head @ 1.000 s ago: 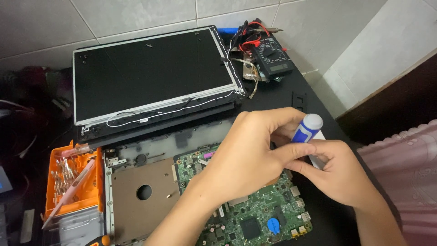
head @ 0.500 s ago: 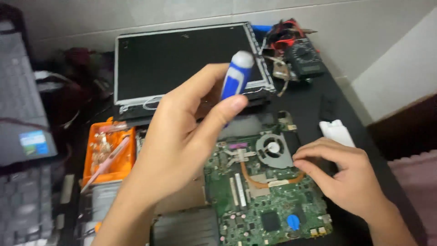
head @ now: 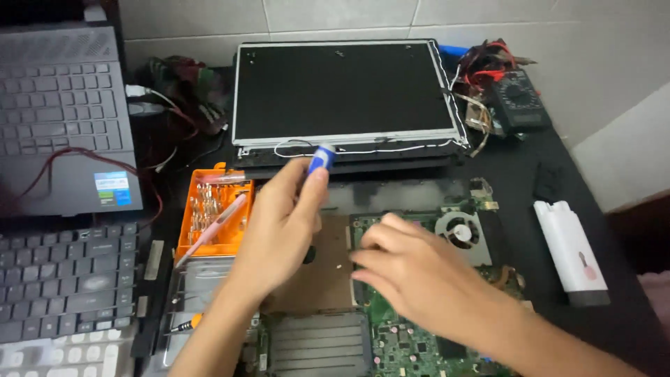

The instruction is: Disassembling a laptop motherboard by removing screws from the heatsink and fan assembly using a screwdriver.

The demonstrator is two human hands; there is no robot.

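Since half a second ago, my left hand [head: 279, 223] has dropped from its raised position and now hangs low over the opened laptop base, fingers closed around the blue-and-white screwdriver [head: 321, 158], whose cap points toward twelve o'clock. My right hand [head: 419, 276] has slid in from three o'clock and rests on the green motherboard [head: 412, 345], fingertips bent down at its upper left corner; whether they pinch anything I cannot tell. At two o'clock of that hand sits the cooling fan [head: 458, 230]. At nine o'clock of my left hand lies the orange bit case [head: 209, 209].
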